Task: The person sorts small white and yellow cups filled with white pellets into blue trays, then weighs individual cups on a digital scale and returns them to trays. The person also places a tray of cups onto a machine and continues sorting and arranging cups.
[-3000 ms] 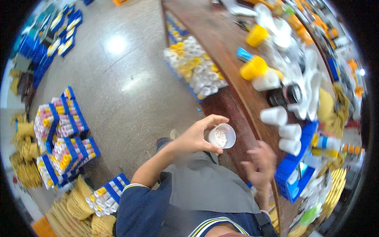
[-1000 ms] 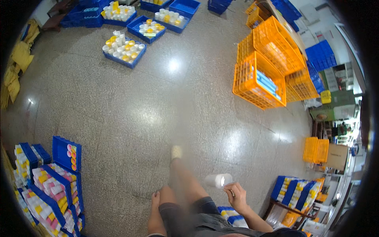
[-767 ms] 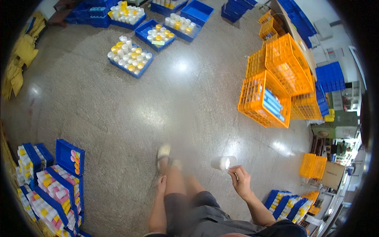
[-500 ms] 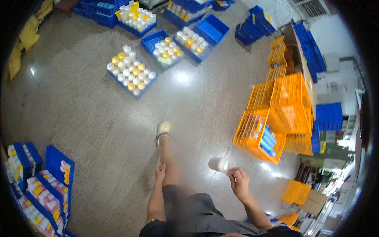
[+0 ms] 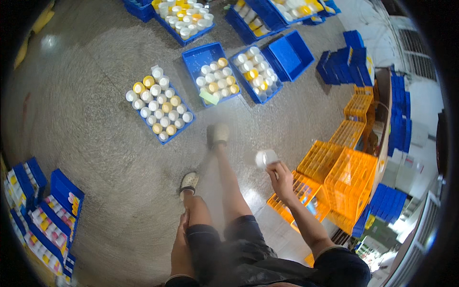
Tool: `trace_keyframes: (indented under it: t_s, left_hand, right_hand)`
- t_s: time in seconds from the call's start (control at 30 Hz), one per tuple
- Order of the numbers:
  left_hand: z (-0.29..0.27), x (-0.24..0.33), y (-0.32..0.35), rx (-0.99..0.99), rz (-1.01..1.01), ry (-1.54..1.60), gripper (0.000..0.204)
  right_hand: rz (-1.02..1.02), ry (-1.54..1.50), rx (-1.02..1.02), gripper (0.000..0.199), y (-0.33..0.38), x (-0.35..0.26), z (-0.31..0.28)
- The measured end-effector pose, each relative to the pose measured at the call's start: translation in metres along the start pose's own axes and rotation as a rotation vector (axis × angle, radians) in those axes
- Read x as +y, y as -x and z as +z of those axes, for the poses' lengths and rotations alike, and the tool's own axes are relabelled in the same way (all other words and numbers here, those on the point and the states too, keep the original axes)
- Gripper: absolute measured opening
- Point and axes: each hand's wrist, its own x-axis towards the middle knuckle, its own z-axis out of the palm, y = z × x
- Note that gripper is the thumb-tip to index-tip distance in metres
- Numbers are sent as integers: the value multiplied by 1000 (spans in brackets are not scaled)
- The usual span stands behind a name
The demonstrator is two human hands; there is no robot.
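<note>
In my right hand (image 5: 282,179) I hold a small white jar (image 5: 266,158), pinched at its lower edge by my fingertips, out in front of me at my right side, above the grey floor (image 5: 95,158). The jar is round and pale, blurred by motion, so I cannot tell whether its mouth is open or capped. My left hand (image 5: 183,225) hangs flat along my left thigh, fingers together, holding nothing.

My two feet show below me: one shoe (image 5: 219,135) ahead, the other (image 5: 189,182) nearer.

On the floor ahead lie blue trays of jars with white and yellow lids. The nearest full tray (image 5: 160,111) holds about twenty-odd jars in rows; I cannot count them exactly. Next to it one tray (image 5: 210,71) is roughly half filled, then another full tray (image 5: 256,74), then one bare tray (image 5: 289,52). More trays lie farther off at the top.

To my right stand several orange crates (image 5: 349,177), at least four. At my left, blue racks (image 5: 48,215) hold more jars.
</note>
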Motion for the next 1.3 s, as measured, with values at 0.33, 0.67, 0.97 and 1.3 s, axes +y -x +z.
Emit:
trace_keyframes:
  t_s: [0.33,0.67,0.97,1.3]
  left_hand:
    - [168,175,-16,143,8,58,58]
    - [221,189,-5,190,-135,82,53]
    - [180,304,10,520,-56,-312,49]
    - [226,692,-301,859,1009,-850,39]
  right_hand:
    - [-154,-14,-7,10,-402,138,232]
    - [-257,230,-36,12,-536,160,448]
    - [-440,272,7,26,-505,196,450]
    - [-59,664,21,40,-568,266,423]
